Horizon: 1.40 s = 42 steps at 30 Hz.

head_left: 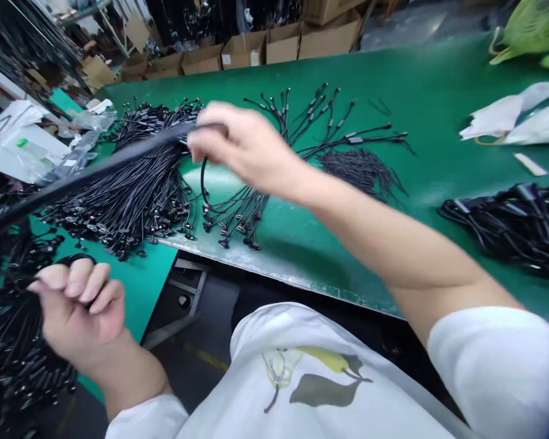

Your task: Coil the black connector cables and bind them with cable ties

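Observation:
My right hand (240, 143) is raised over the green table, thumb and fingers pinched on a black cable (100, 161). Blurred by motion, the cable stretches left and down out of view, and a thin end curves down below the hand. At the lower left, my left hand (80, 305) has its fingers curled in. A dark loop shows just behind them, but what they hold is hidden. Under the raised cable lies a big bundle of black cables (132, 177) with small connectors. A smaller fanned bunch of cables (244, 207) lies below and beyond my right hand.
Short black pieces (359, 171) are piled right of the bunch. Coiled black cables (516, 225) lie at the right, near a white bag (516, 116) and a green bag (533, 27). Cardboard boxes (244, 49) line the far edge. More cables (18, 341) fill the lower left.

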{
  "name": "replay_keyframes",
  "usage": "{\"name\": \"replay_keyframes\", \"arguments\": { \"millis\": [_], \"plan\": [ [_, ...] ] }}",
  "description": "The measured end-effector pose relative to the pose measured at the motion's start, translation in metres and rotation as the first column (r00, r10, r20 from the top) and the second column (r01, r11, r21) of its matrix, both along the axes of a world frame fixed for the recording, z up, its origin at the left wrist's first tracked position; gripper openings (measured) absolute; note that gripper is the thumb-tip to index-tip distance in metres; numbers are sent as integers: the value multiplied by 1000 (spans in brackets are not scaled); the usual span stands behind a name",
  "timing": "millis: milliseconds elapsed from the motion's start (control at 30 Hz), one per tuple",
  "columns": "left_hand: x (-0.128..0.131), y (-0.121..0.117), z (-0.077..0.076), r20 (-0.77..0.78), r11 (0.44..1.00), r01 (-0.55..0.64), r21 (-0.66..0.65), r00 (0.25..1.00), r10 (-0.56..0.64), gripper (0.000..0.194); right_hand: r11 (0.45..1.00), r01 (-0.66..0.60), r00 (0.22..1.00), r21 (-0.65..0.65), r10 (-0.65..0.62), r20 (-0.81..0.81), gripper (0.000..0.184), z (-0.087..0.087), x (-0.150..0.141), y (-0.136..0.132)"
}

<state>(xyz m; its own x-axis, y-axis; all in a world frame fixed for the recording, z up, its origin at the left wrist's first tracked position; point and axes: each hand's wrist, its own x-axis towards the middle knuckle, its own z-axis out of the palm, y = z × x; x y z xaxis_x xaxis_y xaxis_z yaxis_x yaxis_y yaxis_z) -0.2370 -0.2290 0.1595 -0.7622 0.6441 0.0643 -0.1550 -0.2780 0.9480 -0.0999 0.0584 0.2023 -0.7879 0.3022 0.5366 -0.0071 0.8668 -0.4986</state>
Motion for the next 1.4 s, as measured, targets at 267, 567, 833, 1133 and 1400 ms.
{"name": "replay_keyframes", "arguments": {
  "millis": [267, 567, 833, 1133, 1400],
  "plan": [
    [0, 6, -5, -234, 927, -295, 232, 908, 347, 23, 787, 295, 857, 542, -469, 215, 44, 9, 82, 66],
    [81, 117, -41, -486, 965, 199, -174, 834, -260, 25, 995, -26, 607, 97, -62, 792, 18, -74, 176, -19],
    [135, 153, -71, 144, 424, 892, -156, 446, -884, 29, 982, 145, 851, -122, -62, 521, 21, -70, 222, 28],
    [102, 176, -49, 209, 894, 448, 29, 871, -443, 27, 934, 350, 845, 77, -350, 405, 30, -133, 263, 14],
    [174, 182, -92, -293, 503, 718, -481, 409, -864, 31, 994, 83, 926, -72, -51, 374, 25, -100, 229, -18]
  ]
}}
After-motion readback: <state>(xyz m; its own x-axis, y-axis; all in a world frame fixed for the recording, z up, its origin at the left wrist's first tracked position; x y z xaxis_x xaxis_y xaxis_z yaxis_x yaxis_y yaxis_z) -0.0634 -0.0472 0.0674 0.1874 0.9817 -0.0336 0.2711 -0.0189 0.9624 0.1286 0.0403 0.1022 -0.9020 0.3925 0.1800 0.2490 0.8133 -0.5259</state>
